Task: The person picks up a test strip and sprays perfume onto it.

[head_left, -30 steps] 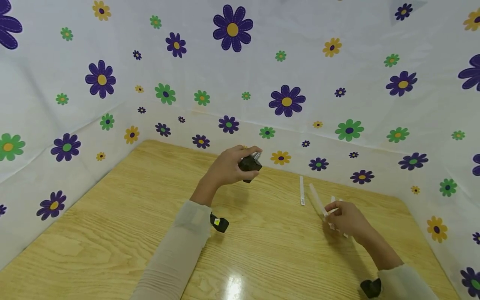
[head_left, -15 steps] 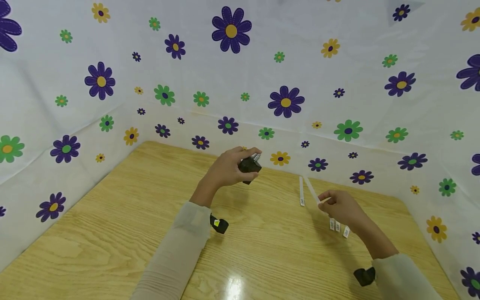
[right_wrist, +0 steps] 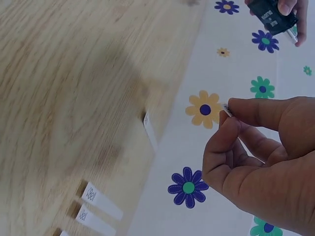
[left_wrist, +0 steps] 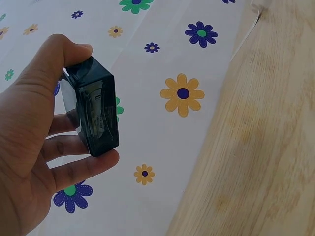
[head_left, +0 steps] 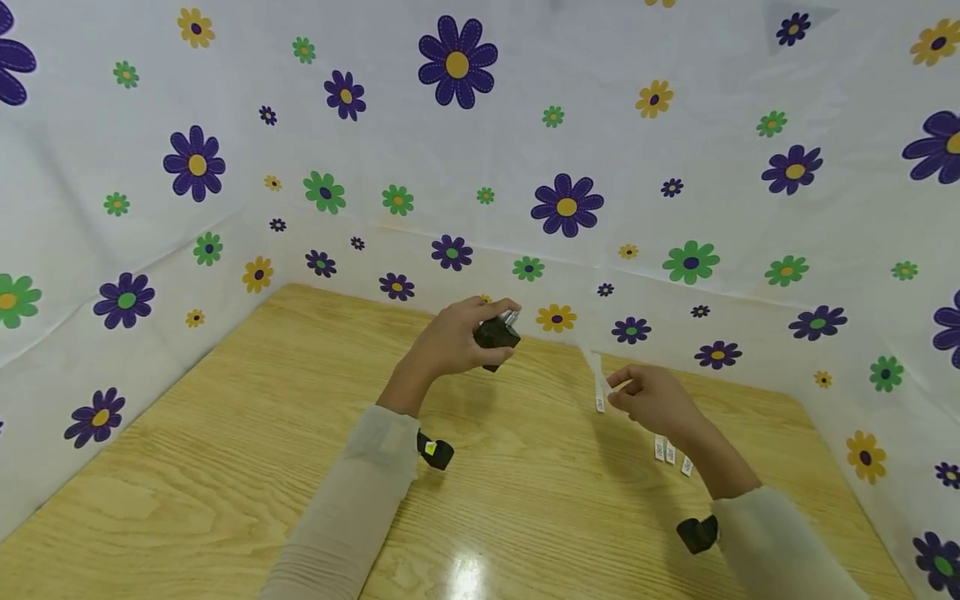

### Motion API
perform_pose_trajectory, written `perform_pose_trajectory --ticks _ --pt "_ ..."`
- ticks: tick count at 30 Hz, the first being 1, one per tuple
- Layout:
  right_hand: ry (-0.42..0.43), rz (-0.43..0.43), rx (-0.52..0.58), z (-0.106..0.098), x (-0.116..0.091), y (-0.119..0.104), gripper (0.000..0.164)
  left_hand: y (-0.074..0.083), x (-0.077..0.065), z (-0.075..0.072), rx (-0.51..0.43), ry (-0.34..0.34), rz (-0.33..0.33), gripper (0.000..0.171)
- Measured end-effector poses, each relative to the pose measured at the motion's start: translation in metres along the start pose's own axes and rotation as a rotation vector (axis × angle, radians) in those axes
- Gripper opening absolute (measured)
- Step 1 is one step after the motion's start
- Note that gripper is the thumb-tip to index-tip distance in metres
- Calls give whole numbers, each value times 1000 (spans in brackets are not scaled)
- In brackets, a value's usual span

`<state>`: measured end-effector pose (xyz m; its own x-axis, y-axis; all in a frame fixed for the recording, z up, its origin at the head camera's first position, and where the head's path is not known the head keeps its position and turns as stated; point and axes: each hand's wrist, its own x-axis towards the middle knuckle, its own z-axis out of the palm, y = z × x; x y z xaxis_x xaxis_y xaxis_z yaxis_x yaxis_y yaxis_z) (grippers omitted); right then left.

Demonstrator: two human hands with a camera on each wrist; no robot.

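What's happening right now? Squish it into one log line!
left hand: holds dark bottle | right hand: pinches white strip | table: four more strips lying

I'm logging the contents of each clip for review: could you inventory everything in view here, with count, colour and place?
Bottle: 1, dark with a silver top, in the left hand
Held strip: 1, white, pinched in the right hand
Lone strip: 1, white, on the table near its back edge
Grouped strips: 3, white, labelled, on the table near the right forearm
Table: 1, yellowish wood grain, beneath both hands
Flowered sheeting: white with purple, green and yellow-orange flowers, behind and beside the table; number of pieces unclear
Wrist devices: 2, black, one per wrist
Sleeves: 2, pale, on the forearms
Left hand, right hand: 2, above the table
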<state>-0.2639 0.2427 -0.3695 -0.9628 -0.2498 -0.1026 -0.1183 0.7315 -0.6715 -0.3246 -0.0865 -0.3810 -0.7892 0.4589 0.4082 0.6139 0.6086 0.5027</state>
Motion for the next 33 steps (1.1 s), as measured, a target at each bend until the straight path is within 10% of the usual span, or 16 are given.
perform_pose_trajectory --ticks 33 --pt "5 -190 -47 20 18 -53 20 -5 1 6 18 -13 14 62"
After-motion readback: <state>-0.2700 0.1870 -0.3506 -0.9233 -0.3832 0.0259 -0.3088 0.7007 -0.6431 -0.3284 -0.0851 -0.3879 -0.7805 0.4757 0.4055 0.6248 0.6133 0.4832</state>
